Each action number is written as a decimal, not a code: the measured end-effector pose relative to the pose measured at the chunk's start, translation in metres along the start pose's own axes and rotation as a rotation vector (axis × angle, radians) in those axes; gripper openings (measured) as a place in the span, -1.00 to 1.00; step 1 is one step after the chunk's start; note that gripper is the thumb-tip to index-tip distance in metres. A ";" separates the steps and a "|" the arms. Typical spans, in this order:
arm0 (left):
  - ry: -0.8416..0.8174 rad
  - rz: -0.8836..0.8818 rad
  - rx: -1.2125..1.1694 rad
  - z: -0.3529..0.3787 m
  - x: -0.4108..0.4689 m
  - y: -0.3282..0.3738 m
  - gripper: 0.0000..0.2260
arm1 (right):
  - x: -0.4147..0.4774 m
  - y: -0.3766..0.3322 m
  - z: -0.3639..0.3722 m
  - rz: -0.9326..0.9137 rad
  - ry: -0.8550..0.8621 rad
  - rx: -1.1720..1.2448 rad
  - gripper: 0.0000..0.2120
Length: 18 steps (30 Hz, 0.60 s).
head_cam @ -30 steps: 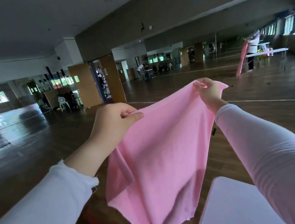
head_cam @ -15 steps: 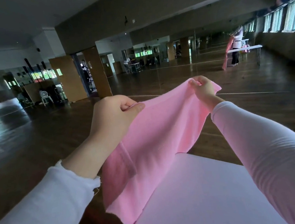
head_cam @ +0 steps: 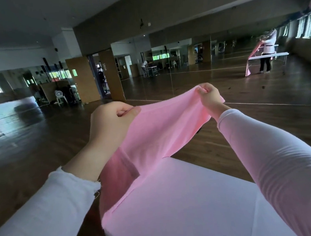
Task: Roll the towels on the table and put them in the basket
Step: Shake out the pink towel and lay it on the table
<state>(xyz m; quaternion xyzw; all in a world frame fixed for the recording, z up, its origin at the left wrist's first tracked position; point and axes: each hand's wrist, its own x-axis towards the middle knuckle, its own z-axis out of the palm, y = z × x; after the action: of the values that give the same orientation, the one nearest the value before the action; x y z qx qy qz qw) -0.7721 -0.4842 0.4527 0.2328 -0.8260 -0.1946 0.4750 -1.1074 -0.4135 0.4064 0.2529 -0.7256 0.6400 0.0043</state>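
Towel (head_cam: 163, 128), one, pink, pinched by fingers of left hand (head_cam: 110, 125) and right hand (head_cam: 210, 98) over one table (head_cam: 196, 208).

table (head_cam: 263, 221) partly beyond bottom edge

A dark, glossy wooden plank floor (head_cam: 40, 146) is stretching across a large, dim hall and reflecting pale light. Daylight is coming in through a row of windows (head_cam: 308, 27) along the right wall. Tall mirror panels (head_cam: 183, 62) are lining the far wall beside light brown wooden doors (head_cam: 82, 79). A white plastic chair (head_cam: 60, 97) is standing near them, and a person (head_cam: 265, 51) is standing at a distant white folding table (head_cam: 269, 56).
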 end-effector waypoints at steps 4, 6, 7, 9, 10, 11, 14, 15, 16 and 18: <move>-0.027 0.019 0.018 0.017 -0.031 0.046 -0.86 | -0.012 0.008 -0.055 0.004 -0.013 -0.006 -0.80; -0.037 0.017 0.024 0.023 -0.043 0.066 -0.86 | -0.019 0.012 -0.078 0.015 -0.007 0.006 -0.81; -0.040 0.020 0.022 0.026 -0.049 0.076 -0.86 | -0.024 0.014 -0.090 0.014 -0.002 0.016 -0.81; -0.044 0.032 0.009 0.031 -0.062 0.095 -0.87 | -0.032 0.017 -0.114 0.007 0.019 0.036 -0.84; -0.044 0.037 -0.004 0.033 -0.068 0.104 -0.87 | -0.036 0.018 -0.126 0.003 0.030 0.042 -0.84; -0.044 0.043 -0.017 0.035 -0.076 0.113 -0.87 | -0.041 0.020 -0.138 0.005 0.039 0.044 -0.85; -0.036 0.050 -0.034 0.044 -0.102 0.138 -0.87 | -0.060 0.029 -0.178 0.009 0.057 0.041 -0.87; -0.038 0.039 -0.032 0.046 -0.111 0.145 -0.87 | -0.067 0.032 -0.191 0.014 0.063 0.032 -0.87; -0.045 0.025 -0.028 0.048 -0.122 0.152 -0.86 | -0.075 0.036 -0.203 0.019 0.065 0.020 -0.88; -0.073 0.010 -0.009 0.051 -0.142 0.166 -0.85 | -0.088 0.045 -0.229 0.023 0.056 0.011 -0.88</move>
<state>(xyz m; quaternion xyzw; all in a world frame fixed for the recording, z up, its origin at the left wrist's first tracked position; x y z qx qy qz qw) -0.7870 -0.2625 0.4202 0.2194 -0.8431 -0.2041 0.4466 -1.1200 -0.1660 0.3773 0.2267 -0.7246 0.6507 0.0160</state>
